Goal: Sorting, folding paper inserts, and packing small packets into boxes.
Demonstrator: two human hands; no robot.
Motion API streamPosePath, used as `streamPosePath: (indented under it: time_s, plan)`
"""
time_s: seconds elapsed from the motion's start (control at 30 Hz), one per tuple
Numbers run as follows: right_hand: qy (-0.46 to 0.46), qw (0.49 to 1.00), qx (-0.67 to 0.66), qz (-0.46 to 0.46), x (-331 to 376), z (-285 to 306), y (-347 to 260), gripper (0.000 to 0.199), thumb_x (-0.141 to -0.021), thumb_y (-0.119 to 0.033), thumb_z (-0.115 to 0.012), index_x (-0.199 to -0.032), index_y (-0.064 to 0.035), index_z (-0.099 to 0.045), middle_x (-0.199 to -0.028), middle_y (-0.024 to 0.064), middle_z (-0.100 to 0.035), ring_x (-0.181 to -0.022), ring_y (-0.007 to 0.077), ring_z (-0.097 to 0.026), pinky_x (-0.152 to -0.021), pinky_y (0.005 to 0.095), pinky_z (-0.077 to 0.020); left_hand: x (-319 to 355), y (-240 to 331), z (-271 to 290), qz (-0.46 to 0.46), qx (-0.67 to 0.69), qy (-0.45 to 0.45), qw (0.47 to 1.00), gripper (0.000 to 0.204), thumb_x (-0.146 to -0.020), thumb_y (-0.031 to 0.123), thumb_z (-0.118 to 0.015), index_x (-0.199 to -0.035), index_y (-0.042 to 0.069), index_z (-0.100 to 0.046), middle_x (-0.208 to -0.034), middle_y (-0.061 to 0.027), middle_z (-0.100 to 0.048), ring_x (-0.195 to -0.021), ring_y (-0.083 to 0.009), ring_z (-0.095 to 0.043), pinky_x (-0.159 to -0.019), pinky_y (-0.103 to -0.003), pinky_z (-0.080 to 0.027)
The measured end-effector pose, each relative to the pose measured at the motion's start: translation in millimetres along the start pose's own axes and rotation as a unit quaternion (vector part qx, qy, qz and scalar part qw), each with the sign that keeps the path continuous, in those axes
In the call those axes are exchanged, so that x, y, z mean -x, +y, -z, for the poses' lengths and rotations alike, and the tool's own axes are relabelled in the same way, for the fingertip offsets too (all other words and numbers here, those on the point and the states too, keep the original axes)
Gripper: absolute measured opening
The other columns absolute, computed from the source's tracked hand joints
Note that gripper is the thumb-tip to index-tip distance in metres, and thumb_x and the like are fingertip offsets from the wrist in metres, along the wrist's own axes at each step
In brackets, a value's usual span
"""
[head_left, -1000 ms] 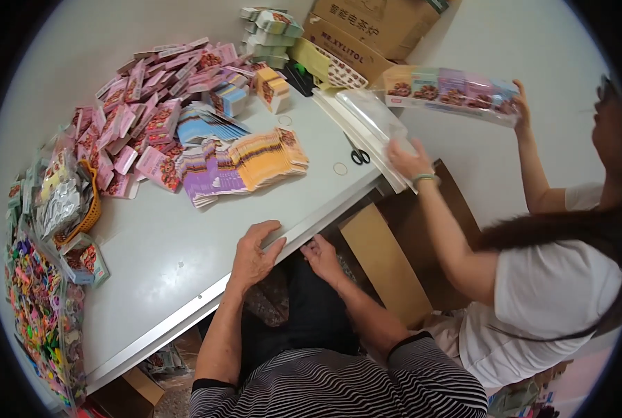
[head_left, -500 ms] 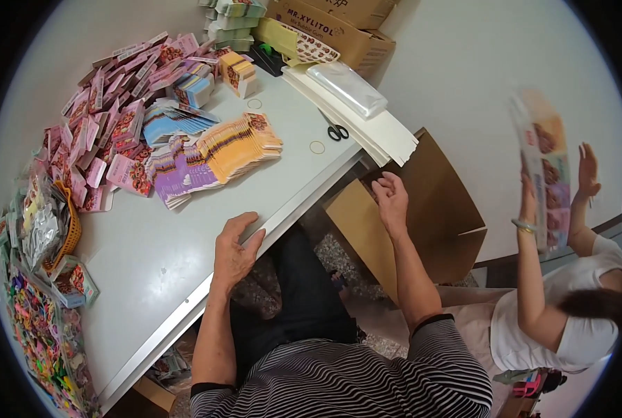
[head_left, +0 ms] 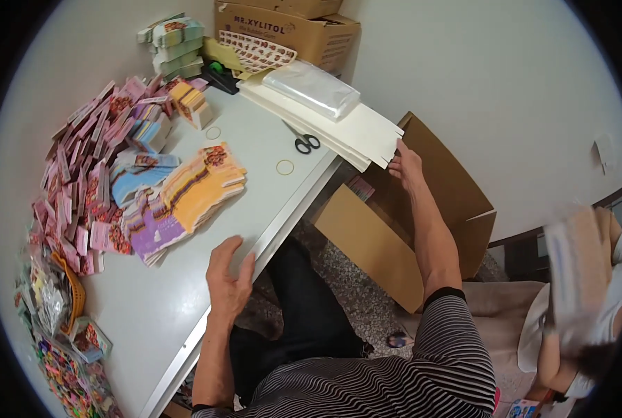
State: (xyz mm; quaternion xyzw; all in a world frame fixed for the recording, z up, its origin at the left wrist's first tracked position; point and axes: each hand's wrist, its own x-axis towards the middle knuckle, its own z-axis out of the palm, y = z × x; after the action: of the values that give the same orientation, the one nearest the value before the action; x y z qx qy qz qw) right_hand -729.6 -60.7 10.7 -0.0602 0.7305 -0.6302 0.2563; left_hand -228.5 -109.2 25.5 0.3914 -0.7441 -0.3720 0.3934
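I have my left hand (head_left: pixel 229 279) resting flat, fingers spread, on the front edge of the white table (head_left: pixel 151 306), holding nothing. My right hand (head_left: pixel 407 166) is stretched out to the overhanging corner of the stack of cream sheets (head_left: pixel 346 125), fingertips on its edge, right above the open cardboard box (head_left: pixel 422 230) that stands on the floor against the table; I cannot tell whether the fingers are pinching a sheet or only touching it. A clear plastic packet (head_left: pixel 311 89) lies on top of the stack. Black-handled scissors (head_left: pixel 306 142) and a rubber band (head_left: pixel 284 166) lie just beside it, and fanned colourful cards (head_left: pixel 185 202) sit further left.
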Motion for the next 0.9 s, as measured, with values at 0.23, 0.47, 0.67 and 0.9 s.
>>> streamPosePath:
  time_s: [0.23,0.47,0.67,0.9]
  plan:
    - [0.04,0.992,0.074,0.096,-17.1,-26.5,7.8,0.029,-0.094,-0.025,-0.07,-0.103,0.0023,-0.064,-0.096,0.0074,-0.068,-0.085,0.016,-0.064,-0.071,0.0332,-0.0526,-166.0,64.1,-131.6,-0.297,-0.081,-0.068,0.949,0.049,-0.08,0.011,-0.076,-0.126,0.003,-0.06,-0.131,-0.0166,-0.058,-0.123,-0.0358,-0.055,-0.105,-0.046,-0.043]
    - [-0.102,0.988,-0.092,0.074,-12.1,-32.5,7.0,0.038,-0.099,-0.017,-0.064,-0.128,0.0065,-0.058,-0.118,0.0134,-0.067,-0.104,0.0203,-0.066,-0.092,0.0348,-0.0524,-296.2,49.7,-263.7,-0.285,-0.299,-0.147,0.899,0.069,-0.088,0.028,-0.072,-0.147,0.007,-0.043,-0.152,-0.018,-0.041,-0.142,-0.0403,-0.036,-0.117,-0.058,-0.028]
    - [-0.159,0.98,-0.112,0.041,-16.5,-12.5,10.8,0.042,-0.1,-0.019,-0.063,-0.131,0.0085,-0.055,-0.122,0.0143,-0.066,-0.106,0.0201,-0.066,-0.09,0.0343,-0.0541,-315.1,31.9,-293.6,-0.217,-0.38,-0.187,0.88,0.067,-0.095,0.036,-0.062,-0.152,0.011,-0.038,-0.155,-0.0189,-0.038,-0.143,-0.0472,-0.033,-0.116,-0.065,-0.025]
    - [-0.153,0.981,-0.112,0.03,-2.2,-22.7,1.2,0.038,-0.1,-0.02,-0.063,-0.126,0.0078,-0.06,-0.118,0.0132,-0.067,-0.103,0.0186,-0.066,-0.083,0.0329,-0.0553,-333.9,2.5,-279.6,-0.237,-0.402,-0.111,0.877,0.059,-0.096,0.033,-0.059,-0.15,0.014,-0.043,-0.153,-0.0178,-0.041,-0.142,-0.0468,-0.035,-0.114,-0.067,-0.026]
